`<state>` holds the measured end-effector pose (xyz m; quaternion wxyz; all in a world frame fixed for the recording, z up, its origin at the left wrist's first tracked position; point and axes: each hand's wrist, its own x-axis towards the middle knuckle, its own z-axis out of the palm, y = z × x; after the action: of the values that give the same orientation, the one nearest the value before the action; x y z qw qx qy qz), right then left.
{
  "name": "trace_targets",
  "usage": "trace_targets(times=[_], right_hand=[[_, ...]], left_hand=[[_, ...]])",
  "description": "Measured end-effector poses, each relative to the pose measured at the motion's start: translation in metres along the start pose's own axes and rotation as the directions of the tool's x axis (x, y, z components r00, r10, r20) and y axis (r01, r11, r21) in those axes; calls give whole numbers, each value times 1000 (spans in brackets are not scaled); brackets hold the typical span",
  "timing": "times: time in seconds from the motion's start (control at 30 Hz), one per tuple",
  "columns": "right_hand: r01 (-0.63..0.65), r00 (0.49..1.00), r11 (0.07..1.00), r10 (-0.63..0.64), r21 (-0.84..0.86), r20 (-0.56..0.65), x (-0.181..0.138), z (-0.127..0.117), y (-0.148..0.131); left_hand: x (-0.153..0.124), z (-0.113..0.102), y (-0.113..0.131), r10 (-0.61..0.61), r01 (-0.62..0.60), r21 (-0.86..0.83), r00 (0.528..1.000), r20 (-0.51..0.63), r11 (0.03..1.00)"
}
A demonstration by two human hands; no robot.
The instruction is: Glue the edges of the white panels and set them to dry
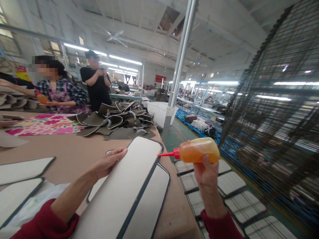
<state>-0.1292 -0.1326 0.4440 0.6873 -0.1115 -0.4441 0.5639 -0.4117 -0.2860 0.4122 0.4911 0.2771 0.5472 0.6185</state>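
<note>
My left hand lies flat with fingers stretched out on the left edge of a long white panel with a dark border. The panel rests tilted on a second similar panel on the brown table. My right hand is closed around an orange squeeze bottle with a red nozzle. The nozzle tip points left and sits just at the top panel's right edge.
More white panels lie at the left, and others rest on a wire rack low at the right. A pile of olive-grey cut pieces sits at the table's far end beside flowered fabric. Two people stand at the back left. A tall wire rack fills the right.
</note>
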Motion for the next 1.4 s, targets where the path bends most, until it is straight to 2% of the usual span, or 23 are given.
trace_targets(times=[0.53, 0.87, 1.0, 1.2, 1.4], right_hand=[[-45, 996, 999, 47, -29, 78, -10, 5, 6], [-124, 990, 990, 120, 64, 69, -17, 15, 0], [-107, 994, 990, 104, 96, 31, -12, 16, -1], [-14, 1000, 992, 16, 126, -20, -1, 15, 5], [-43, 999, 996, 44, 83, -16, -7, 8, 7]], left_hand=[[3, 2, 0, -2, 0, -71, 999, -36, 997], [10, 5, 3, 11, -14, -49, 998, -66, 999], [12, 8, 3, 20, -23, -41, 997, -68, 999], [13, 10, 2, 1, -4, -47, 999, -54, 999], [18, 7, -3, 4, -5, -57, 1000, -23, 998]])
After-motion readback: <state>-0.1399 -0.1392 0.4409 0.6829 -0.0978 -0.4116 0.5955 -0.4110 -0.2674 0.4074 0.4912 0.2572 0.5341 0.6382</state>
